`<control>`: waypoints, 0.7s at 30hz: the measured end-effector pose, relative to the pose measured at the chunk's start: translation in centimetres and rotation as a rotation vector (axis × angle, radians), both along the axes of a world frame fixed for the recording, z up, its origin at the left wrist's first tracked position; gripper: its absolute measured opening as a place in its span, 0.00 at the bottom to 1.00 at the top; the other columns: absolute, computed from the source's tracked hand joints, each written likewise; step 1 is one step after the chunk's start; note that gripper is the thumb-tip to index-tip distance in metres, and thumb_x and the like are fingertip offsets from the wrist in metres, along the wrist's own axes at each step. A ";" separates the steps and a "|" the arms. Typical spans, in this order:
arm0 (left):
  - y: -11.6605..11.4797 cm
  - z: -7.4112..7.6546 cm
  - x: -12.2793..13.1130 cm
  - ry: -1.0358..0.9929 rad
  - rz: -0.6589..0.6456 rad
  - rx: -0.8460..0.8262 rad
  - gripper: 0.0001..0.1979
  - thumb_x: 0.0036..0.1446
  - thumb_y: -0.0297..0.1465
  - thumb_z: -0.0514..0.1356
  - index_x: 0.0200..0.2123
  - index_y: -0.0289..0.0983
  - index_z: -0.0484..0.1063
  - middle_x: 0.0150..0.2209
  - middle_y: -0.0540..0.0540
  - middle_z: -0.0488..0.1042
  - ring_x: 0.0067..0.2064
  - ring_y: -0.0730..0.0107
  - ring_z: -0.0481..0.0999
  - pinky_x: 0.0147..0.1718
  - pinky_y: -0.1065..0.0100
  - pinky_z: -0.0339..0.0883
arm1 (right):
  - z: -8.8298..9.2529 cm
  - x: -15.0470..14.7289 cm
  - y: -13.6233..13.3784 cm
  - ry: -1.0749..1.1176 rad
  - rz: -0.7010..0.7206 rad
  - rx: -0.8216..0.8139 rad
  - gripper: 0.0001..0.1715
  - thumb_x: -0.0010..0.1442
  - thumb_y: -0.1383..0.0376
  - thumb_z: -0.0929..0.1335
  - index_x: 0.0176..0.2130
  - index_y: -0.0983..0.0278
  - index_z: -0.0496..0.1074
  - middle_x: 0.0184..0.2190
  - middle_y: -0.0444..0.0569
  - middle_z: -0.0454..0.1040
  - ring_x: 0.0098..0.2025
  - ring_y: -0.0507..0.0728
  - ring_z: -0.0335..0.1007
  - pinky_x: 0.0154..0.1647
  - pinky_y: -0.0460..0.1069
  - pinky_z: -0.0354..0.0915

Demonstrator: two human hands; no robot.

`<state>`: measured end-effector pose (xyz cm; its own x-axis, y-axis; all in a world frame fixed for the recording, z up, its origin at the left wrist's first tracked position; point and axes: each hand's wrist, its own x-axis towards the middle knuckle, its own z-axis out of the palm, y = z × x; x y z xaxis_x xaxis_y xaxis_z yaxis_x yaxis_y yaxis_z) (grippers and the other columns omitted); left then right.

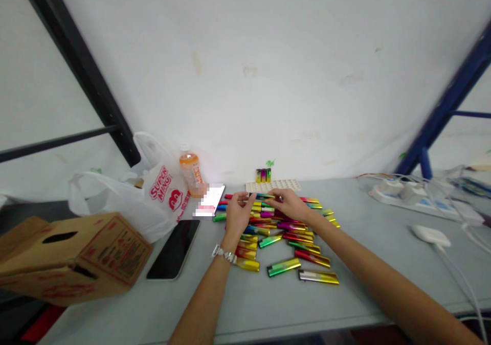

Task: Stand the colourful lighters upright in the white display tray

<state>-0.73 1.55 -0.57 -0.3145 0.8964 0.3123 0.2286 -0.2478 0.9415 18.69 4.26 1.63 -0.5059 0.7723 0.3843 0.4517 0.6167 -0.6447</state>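
My left hand (238,216) has a bracelet at its wrist and pinches the dark end of a shiny cigarette lighter (262,196). At the lighter's other end are the closed fingers of my right hand (290,205). This lighter lies sideways between both hands, above many loose metallic ones in red, green, purple, blue and gold. Among those loose on the table are a green lighter (284,267) and a silver-and-gold lighter (318,277), both near the front. Behind my hands lies a white tray (293,184) with rows of holes, and a few lighters (263,175) stand upright at its back.
Left of the lighters are a black phone (174,249), a lit screen (210,201), an orange drink bottle (191,171), a white plastic bag (153,202) and a cardboard box (76,258). On the right lie a power strip (425,202) and a white charger (431,236) with cables.
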 end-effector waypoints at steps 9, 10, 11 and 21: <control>-2.1 1.7 3.3 0.074 -0.338 0.226 0.10 0.53 0.38 0.66 0.35 0.37 0.77 0.30 0.49 0.73 0.32 0.70 0.72 0.33 0.68 0.67 | 0.0 -2.0 -4.6 0.572 0.012 -0.482 0.33 0.61 0.39 0.59 0.28 0.63 0.69 0.20 0.43 0.67 0.26 0.53 0.62 0.29 0.48 0.60; -2.4 1.9 3.5 0.135 -0.319 0.271 0.09 0.54 0.37 0.66 0.36 0.38 0.77 0.31 0.49 0.73 0.33 0.70 0.72 0.34 0.68 0.66 | -0.1 -2.4 -4.9 0.623 0.006 -0.574 0.34 0.60 0.37 0.58 0.27 0.63 0.67 0.18 0.42 0.63 0.23 0.52 0.59 0.25 0.47 0.58; -2.6 2.1 3.7 0.195 -0.297 0.312 0.08 0.54 0.36 0.66 0.36 0.38 0.78 0.33 0.48 0.73 0.35 0.69 0.72 0.35 0.68 0.65 | -0.1 -2.7 -5.1 0.678 -0.013 -0.661 0.34 0.58 0.36 0.59 0.26 0.62 0.65 0.15 0.40 0.60 0.19 0.51 0.55 0.21 0.46 0.55; -3.1 2.0 3.1 0.602 -0.324 0.262 0.08 0.62 0.35 0.58 0.33 0.38 0.74 0.35 0.46 0.75 0.41 0.64 0.73 0.45 0.63 0.66 | -0.5 -1.0 -4.6 0.892 -0.145 -0.728 0.32 0.57 0.38 0.55 0.20 0.60 0.54 0.12 0.37 0.47 0.14 0.47 0.37 0.14 0.44 0.37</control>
